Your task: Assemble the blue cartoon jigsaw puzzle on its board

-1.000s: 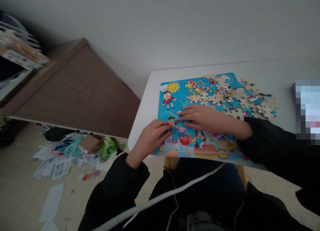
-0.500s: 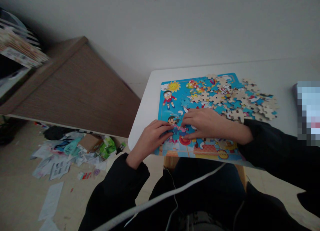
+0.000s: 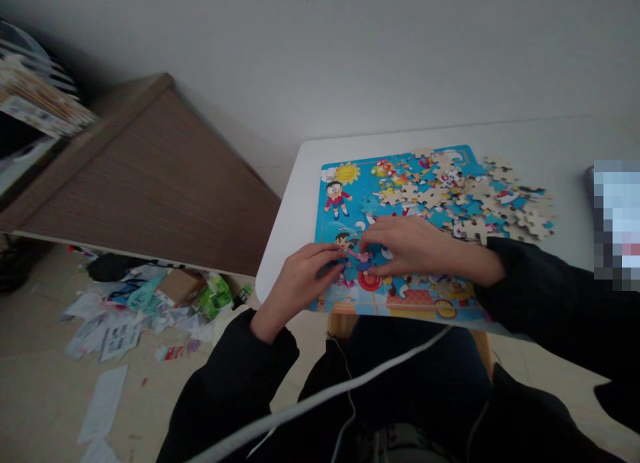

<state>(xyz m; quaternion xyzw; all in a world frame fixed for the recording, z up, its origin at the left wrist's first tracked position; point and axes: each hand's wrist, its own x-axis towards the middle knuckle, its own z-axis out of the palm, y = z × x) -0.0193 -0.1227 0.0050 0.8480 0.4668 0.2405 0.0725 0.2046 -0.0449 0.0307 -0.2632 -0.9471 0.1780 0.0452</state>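
Note:
A colourful cartoon jigsaw puzzle lies flat on a white table, with a sun and cartoon figures on blue. My left hand rests at its lower left, the curved thumb and forefinger apart and their tips touching the picture around a girl figure. Just right of it, my right hand bends over the board, thumb and forefinger on either side of a pink-and-blue puzzle piece. The right palm hides part of the picture. Loose puzzle pieces are heaped over the upper right, many with their plain wooden backs up.
The white table stands against a wall. A device with a blurred screen lies at the right. Left of the table is a brown wooden cabinet; bags and papers litter the floor. A white cable crosses my lap.
The right fingers have shifted slightly left around the pink-and-blue piece. My left thumb and forefinger have moved only a little; the loose pieces lie as before.

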